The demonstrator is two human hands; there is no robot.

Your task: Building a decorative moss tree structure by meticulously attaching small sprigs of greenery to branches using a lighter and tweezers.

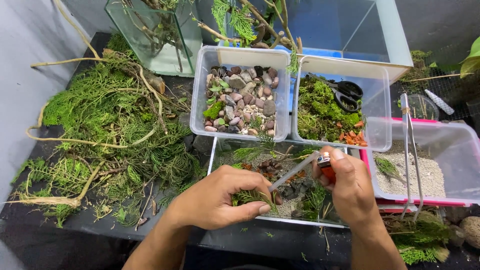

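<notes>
At the far left a grey wall [25, 75] borders a black table [60, 240], where a heap of green fern-like cuttings [105, 125] lies tangled with pale woody roots. Beyond it, at the far edge, a small glass tank [170, 55] holds bare twigs.

Near the middle, the left hand [220, 197] is closed around a green sprig [250, 197], pinched between thumb and fingers above a shallow glass tank [220, 150] set with sand, dark stones and small plants. A clear glue stick [292, 172] slants from the sprig up to the right hand [350, 187], which is curled tight around a red lighter [326, 167], thumb on its metal top. Both hands are over the near half of the shallow tank.

Just beyond that tank stand two clear square plastic tubs side by side: the left pebble tub [200, 100] is filled with grey, brown and pink stones and a bit of moss; the right moss tub [380, 110] holds green moss, orange chips and black-handled scissors [347, 92]. Behind them a large glass aquarium [400, 45] with a blue bottom sits at the far side.

To the right a clear tub [465, 145] of pale sand rests on a pink lid, with long metal tweezers [412, 150] across its rim. Wire mesh [450, 85] lies far right.
</notes>
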